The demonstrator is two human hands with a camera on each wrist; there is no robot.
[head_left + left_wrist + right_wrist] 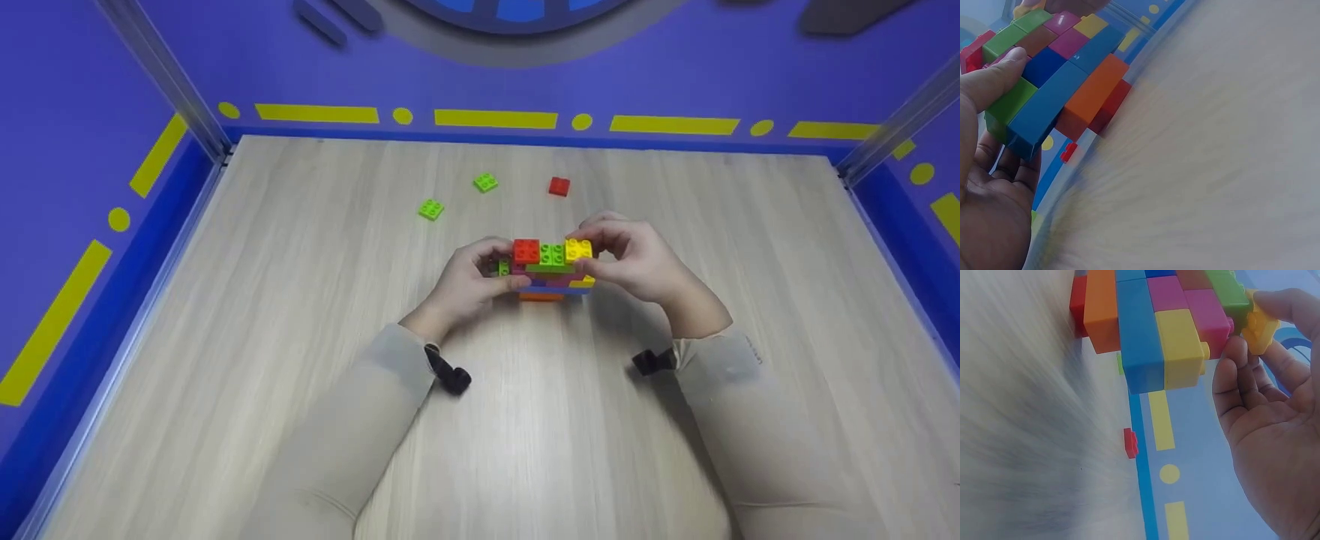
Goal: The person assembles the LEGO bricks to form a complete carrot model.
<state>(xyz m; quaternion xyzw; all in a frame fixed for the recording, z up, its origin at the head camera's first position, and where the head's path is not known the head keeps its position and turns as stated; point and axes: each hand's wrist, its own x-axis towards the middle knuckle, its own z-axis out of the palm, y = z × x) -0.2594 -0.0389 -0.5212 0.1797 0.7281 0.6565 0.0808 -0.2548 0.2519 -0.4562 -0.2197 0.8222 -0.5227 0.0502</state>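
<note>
A stack of coloured building bricks (555, 289) stands mid-table, with red and orange bricks at its base, then blue ones and a mixed upper part of pink, brown, green and yellow. My left hand (469, 281) grips its left end, thumb on the near face and fingers behind, as the left wrist view shows. At the top right, my right hand (645, 262) pinches a small yellow brick (578, 249) between thumb and fingers, right at the green brick (552, 256) on top. A red brick (526, 250) sits at the top left.
Beyond the stack lie two small green bricks (430, 209) and a red brick (559, 186) on the wooden table (337, 225). Blue-purple walls (495, 82) with yellow markings enclose the table's back and sides. A black strap device (450, 373) is on each wrist.
</note>
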